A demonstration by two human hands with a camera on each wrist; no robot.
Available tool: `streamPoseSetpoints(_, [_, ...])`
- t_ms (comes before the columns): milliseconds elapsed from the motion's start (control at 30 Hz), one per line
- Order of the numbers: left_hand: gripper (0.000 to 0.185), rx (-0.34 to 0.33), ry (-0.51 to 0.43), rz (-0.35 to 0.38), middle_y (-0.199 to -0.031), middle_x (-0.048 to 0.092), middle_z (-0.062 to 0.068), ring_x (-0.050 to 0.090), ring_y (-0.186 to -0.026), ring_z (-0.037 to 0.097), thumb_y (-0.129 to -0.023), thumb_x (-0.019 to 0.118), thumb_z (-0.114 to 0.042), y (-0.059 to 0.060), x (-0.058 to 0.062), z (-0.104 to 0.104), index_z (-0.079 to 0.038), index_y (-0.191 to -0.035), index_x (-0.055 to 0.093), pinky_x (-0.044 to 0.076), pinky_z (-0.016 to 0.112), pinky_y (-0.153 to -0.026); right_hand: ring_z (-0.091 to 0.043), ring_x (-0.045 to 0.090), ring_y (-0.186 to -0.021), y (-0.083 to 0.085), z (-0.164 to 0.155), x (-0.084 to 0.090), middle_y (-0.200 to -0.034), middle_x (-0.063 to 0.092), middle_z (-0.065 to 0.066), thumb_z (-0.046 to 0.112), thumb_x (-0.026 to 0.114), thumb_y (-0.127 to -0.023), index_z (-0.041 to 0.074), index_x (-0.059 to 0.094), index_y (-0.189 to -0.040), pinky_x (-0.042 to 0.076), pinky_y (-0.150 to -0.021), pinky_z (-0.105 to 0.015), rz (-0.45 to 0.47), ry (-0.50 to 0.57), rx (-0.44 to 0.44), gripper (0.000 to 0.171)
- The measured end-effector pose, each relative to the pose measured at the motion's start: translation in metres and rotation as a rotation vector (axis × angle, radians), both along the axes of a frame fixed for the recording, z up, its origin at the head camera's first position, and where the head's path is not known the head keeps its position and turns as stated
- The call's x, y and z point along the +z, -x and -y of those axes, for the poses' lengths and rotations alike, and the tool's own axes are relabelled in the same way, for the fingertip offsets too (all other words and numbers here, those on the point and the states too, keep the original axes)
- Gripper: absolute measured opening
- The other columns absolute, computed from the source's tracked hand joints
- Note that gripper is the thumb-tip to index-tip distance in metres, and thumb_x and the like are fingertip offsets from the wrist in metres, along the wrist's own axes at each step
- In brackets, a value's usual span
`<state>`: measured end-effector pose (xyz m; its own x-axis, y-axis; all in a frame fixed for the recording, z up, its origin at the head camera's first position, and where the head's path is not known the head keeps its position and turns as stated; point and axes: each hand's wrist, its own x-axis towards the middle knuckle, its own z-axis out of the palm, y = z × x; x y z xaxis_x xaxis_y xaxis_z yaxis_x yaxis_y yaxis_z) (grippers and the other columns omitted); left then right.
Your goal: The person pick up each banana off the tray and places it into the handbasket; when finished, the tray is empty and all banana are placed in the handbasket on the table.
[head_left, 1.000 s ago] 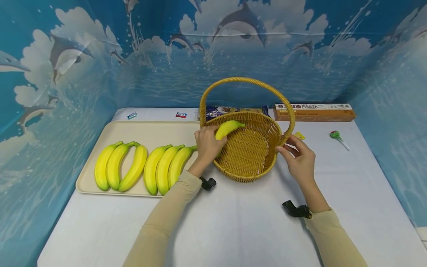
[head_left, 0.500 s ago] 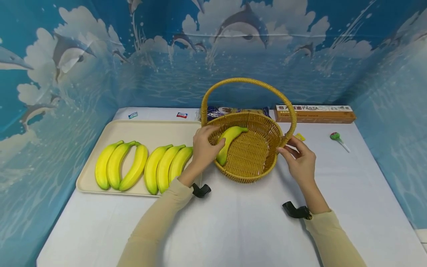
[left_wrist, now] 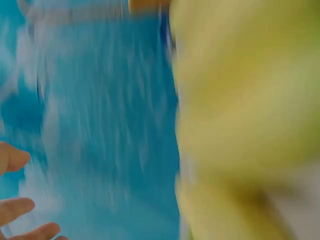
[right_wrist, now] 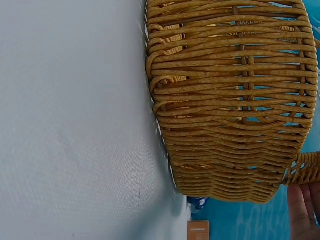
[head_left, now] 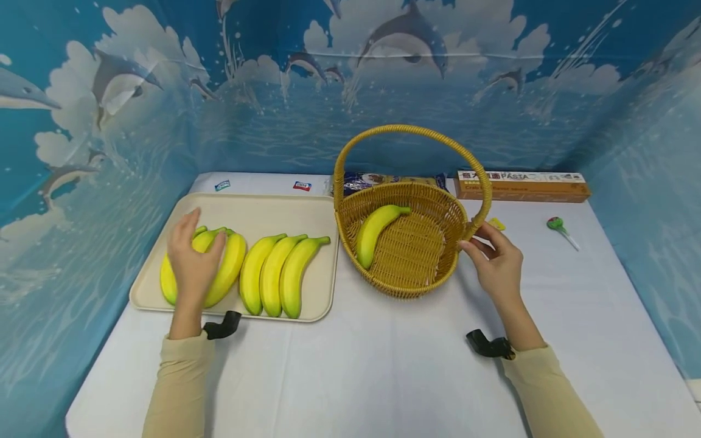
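Note:
A single yellow banana [head_left: 375, 228] lies inside the wicker basket [head_left: 405, 292] at the table's middle. My left hand [head_left: 199, 240] rests flat on the left bunch of bananas [head_left: 232, 267] on the beige tray [head_left: 257, 210], fingers extended. A second bunch [head_left: 271, 274] lies beside it on the tray. My right hand [head_left: 473, 240] touches the basket's right side where the handle [head_left: 411, 129] joins the rim, with loose fingers. The left wrist view is blurred, with yellow banana [left_wrist: 240, 100] and my fingertips [left_wrist: 15, 210]. The right wrist view shows the basket wall [right_wrist: 230, 100] and one of my fingers [right_wrist: 299, 212].
A pasta box [head_left: 523, 185] lies at the back right, a lollipop [head_left: 555, 224] to the right of the basket, and a dark packet [head_left: 372, 179] behind it. Small sachets [head_left: 302, 185] lie at the back edge. A blue dolphin backdrop surrounds the table.
My left hand let go of the banana in the basket and moved left to the left bunch on the tray. The right hand stayed at the basket.

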<state>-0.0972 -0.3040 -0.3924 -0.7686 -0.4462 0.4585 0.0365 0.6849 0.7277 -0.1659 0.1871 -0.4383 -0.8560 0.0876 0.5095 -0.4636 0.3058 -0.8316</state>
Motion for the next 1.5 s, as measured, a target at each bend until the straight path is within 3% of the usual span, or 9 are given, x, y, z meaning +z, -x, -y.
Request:
streamPoseSetpoints(100, [0.062,0.137,-0.057,0.080,-0.151,0.040,0.012,0.030,-0.143,0.031,-0.091,0.066,-0.025,-0.012,-0.004,0.034,-0.017,-0.148,0.044,0.019,0.055,-0.116,0.002,0.063,-0.102,0.000,-0.001,0.000,-0.106,0.064,0.015,-0.011,0.073,-0.078,-0.001,0.064,-0.126,0.052,-0.084,-0.012,-0.009,-0.005,-0.007,0.050])
streamPoseSetpoints(233, [0.062,0.224,-0.142,0.151,-0.157,0.032,0.008,0.022,-0.147,0.029,-0.095,0.060,-0.029,-0.024,-0.013,0.060,-0.022,-0.152,0.037,0.016,0.053,-0.119,0.002,0.062,-0.102,0.000,-0.002,0.000,-0.106,0.064,0.016,-0.012,0.073,-0.078,-0.002,0.064,-0.126,0.051,-0.084,-0.012,-0.004,0.002,-0.008,0.050])
streamPoseSetpoints(400, [0.060,0.255,-0.201,0.211,-0.158,0.030,0.010,0.019,-0.148,0.031,-0.097,0.057,-0.028,-0.032,-0.029,0.078,-0.021,-0.152,0.036,0.012,0.051,-0.120,0.001,0.062,-0.102,0.000,0.000,0.000,-0.105,0.063,0.018,-0.011,0.072,-0.080,-0.005,0.063,-0.125,0.052,-0.085,-0.012,0.006,0.011,0.003,0.046])
streamPoseSetpoints(600, [0.057,0.244,-0.245,0.304,-0.154,0.032,0.022,0.033,-0.137,0.039,-0.100,0.051,-0.026,-0.034,-0.049,0.090,-0.010,-0.152,0.034,0.025,0.052,-0.115,0.002,0.062,-0.102,-0.001,0.002,0.000,-0.104,0.063,0.020,-0.013,0.072,-0.079,-0.005,0.064,-0.124,0.051,-0.083,-0.011,-0.007,0.016,0.006,0.047])
streamPoseSetpoints(800, [0.055,0.268,-0.282,0.408,-0.155,0.035,0.019,0.036,-0.140,0.038,-0.102,0.047,-0.029,-0.033,-0.062,0.098,-0.008,-0.151,0.034,0.030,0.047,-0.115,0.002,0.062,-0.101,-0.002,0.002,0.001,-0.104,0.063,0.019,-0.013,0.072,-0.079,-0.007,0.064,-0.123,0.052,-0.083,-0.012,-0.012,0.016,0.010,0.046])
streamPoseSetpoints(1000, [0.052,0.316,-0.313,0.387,-0.152,0.041,0.016,0.040,-0.139,0.031,-0.100,0.052,-0.025,-0.032,-0.065,0.100,-0.008,-0.148,0.040,0.034,0.038,-0.115,0.001,0.063,-0.102,-0.001,0.001,0.000,-0.105,0.063,0.018,-0.012,0.072,-0.080,-0.005,0.064,-0.124,0.052,-0.084,-0.013,-0.007,0.021,0.011,0.046])
streamPoseSetpoints(1233, [0.051,0.442,-0.356,0.352,-0.145,0.051,0.014,0.049,-0.110,0.013,-0.097,0.059,-0.025,-0.031,-0.065,0.098,-0.012,-0.145,0.047,0.042,0.021,-0.096,0.002,0.063,-0.101,0.001,0.001,-0.002,-0.105,0.063,0.020,-0.013,0.072,-0.079,-0.007,0.063,-0.123,0.052,-0.083,-0.011,-0.009,0.029,0.014,0.046])
streamPoseSetpoints(1400, [0.051,0.499,-0.373,0.300,-0.144,0.051,0.014,0.050,-0.123,0.022,-0.097,0.058,-0.026,-0.028,-0.061,0.097,-0.013,-0.144,0.048,0.041,0.027,-0.107,0.002,0.063,-0.101,0.000,0.000,-0.001,-0.104,0.063,0.020,-0.011,0.072,-0.080,-0.005,0.064,-0.124,0.052,-0.084,-0.012,0.009,0.021,0.006,0.046])
streamPoseSetpoints(1500, [0.051,0.495,-0.381,0.266,-0.144,0.052,0.012,0.048,-0.125,0.021,-0.096,0.060,-0.028,-0.028,-0.054,0.093,-0.014,-0.144,0.049,0.038,0.028,-0.109,0.002,0.063,-0.101,0.000,0.000,0.000,-0.104,0.063,0.021,-0.010,0.072,-0.080,-0.005,0.064,-0.125,0.052,-0.084,-0.013,0.016,0.020,0.005,0.045])
